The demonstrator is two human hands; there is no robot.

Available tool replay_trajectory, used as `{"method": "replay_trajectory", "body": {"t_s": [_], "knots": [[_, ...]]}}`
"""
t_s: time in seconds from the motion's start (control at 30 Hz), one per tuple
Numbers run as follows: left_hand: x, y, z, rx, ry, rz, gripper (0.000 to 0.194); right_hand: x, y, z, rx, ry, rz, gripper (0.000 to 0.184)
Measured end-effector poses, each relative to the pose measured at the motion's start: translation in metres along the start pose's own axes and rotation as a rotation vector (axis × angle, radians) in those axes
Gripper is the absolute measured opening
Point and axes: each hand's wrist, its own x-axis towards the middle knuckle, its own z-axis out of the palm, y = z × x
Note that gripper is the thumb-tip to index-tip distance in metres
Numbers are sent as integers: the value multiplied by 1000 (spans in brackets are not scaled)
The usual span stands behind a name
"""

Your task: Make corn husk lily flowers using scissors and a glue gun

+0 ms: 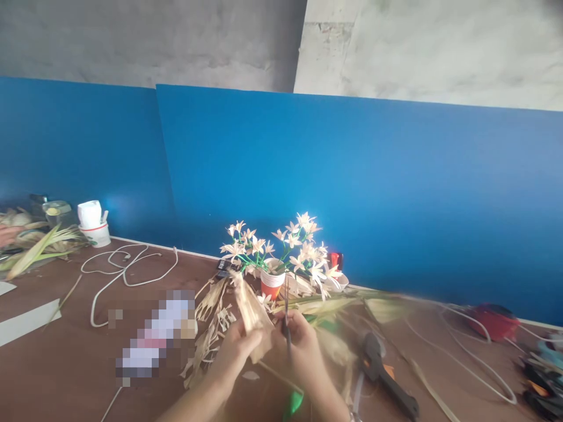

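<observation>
My left hand (241,346) is closed around a pale, dry corn husk (250,305), pinned under the thumb and standing upright. To its right, my right hand (299,340) grips a pair of scissors (287,305), blades pointing up and close to the husk; motion blur hides whether the blades are apart. Just beyond both hands stands a stack of paper cups (272,278), white inside with a red-orange outside. Cream husk flowers (303,246) on green stems spread to either side of it. Shredded husk strips (215,328) lie left of my left hand.
A black glue gun (387,375) lies at the right, near a red object (495,321) and loose cables. White cable (127,275) curls across the brown table (48,375) at left. Farther left are a white cup (94,225) and green husks (39,252). A blue panel (352,193) rises behind.
</observation>
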Motion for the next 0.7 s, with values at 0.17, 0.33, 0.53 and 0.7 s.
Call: {"method": "replay_trajectory", "body": {"t_s": [0.17,0.33,0.53,0.7], "knots": [[9,11,9,40,110,-2,34,4,-1,-6,16,-29,11,25],[20,29,14,95,95,184,36,5,-8,-18,40,-90,106,33],[26,36,15,10,197,239,37,-2,-10,-27,104,-395,178,48],[23,30,14,-11,164,210,34,-8,-20,-15,89,-443,188,51]]}}
